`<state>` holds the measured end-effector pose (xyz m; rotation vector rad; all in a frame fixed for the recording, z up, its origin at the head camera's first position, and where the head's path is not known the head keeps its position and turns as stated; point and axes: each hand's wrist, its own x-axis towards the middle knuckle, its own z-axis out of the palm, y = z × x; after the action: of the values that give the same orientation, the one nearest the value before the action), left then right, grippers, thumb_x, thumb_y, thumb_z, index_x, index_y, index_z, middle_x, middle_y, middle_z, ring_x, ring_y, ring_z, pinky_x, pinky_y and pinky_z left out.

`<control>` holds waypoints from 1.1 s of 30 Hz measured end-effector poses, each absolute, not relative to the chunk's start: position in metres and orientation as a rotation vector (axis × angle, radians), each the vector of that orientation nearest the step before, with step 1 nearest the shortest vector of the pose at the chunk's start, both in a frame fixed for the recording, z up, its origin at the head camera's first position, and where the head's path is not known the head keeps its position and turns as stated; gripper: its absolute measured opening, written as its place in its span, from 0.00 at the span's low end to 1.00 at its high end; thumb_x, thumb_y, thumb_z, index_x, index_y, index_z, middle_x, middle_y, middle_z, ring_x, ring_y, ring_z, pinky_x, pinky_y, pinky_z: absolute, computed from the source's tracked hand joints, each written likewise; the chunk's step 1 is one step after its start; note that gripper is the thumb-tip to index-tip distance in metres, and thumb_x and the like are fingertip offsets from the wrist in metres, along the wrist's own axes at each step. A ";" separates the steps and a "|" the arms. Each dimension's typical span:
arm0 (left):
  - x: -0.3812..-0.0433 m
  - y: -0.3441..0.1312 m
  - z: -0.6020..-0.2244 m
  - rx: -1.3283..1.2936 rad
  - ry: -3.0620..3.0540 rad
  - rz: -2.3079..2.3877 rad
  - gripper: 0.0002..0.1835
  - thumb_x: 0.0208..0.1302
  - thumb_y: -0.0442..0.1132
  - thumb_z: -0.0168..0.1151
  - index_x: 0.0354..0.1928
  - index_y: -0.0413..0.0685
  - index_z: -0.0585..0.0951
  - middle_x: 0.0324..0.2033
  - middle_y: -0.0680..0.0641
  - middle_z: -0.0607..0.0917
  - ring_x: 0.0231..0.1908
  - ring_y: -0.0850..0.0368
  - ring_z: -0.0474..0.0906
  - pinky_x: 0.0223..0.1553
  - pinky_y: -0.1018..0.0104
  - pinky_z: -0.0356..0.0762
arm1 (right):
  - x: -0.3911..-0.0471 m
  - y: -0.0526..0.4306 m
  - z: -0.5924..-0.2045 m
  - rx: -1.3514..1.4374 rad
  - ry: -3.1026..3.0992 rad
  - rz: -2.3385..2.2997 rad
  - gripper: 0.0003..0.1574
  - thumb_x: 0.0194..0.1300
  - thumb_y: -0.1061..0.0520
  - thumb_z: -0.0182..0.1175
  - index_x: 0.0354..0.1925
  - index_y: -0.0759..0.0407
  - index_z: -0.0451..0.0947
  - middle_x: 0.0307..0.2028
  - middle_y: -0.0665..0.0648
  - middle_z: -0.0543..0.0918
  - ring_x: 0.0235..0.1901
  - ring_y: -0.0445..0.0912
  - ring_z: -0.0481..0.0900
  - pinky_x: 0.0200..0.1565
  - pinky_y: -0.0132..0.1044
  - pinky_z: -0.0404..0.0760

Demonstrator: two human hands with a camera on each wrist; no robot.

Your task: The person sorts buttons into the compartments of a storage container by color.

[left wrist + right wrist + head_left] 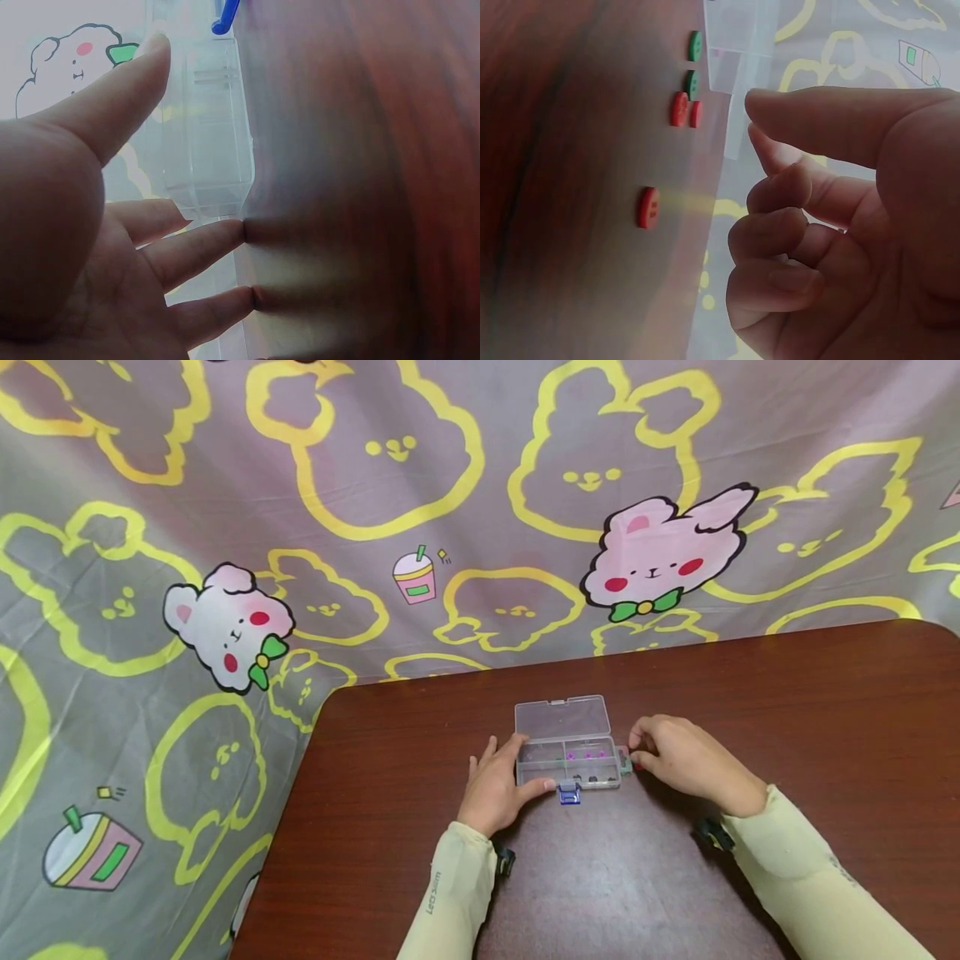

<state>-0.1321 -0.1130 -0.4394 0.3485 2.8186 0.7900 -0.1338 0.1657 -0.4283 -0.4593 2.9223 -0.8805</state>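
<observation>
A clear plastic compartment box [542, 772] sits on the table with its lid [562, 718] raised at the back and a blue latch [570, 796] at the front. My left hand [491, 789] rests against its left side, thumb along the front rim and fingers spread straight. Small magenta pieces [588, 756] lie in the back right section, dark pieces [592, 779] in the front right. My right hand [686, 760] is over the box's right side, thumb and index tips close together, other fingers curled, nothing visible between them. Beside it lie green buttons [695, 46] and red buttons [649, 208].
The brown wooden table [390, 827] extends around the box on all sides. Behind it hangs a grey curtain [495, 468] with cartoon prints, reaching the table's back and left edges. Dark wrist cameras [712, 835] sit under the cuffs.
</observation>
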 end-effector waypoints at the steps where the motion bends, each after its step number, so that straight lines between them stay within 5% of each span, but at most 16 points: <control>1: -0.132 -0.113 -0.439 0.347 2.816 0.794 0.42 0.61 0.59 0.71 0.73 0.51 0.68 0.71 0.45 0.70 0.76 0.41 0.50 0.73 0.34 0.42 | -0.134 0.166 -0.429 -0.459 2.920 -0.877 0.08 0.61 0.63 0.69 0.31 0.56 0.78 0.23 0.49 0.72 0.25 0.44 0.69 0.29 0.38 0.70; 33: -0.132 -0.114 -0.440 0.334 2.813 0.770 0.43 0.61 0.61 0.69 0.74 0.52 0.67 0.72 0.46 0.69 0.77 0.42 0.49 0.73 0.35 0.42 | -0.142 0.162 -0.443 -0.486 2.813 -0.895 0.05 0.59 0.65 0.65 0.33 0.57 0.79 0.21 0.48 0.70 0.24 0.42 0.68 0.30 0.37 0.68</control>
<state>-0.1317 -0.1139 -0.4400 0.3342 2.8131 0.7698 -0.1423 0.1616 -0.4430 -0.4861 2.8127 -0.8951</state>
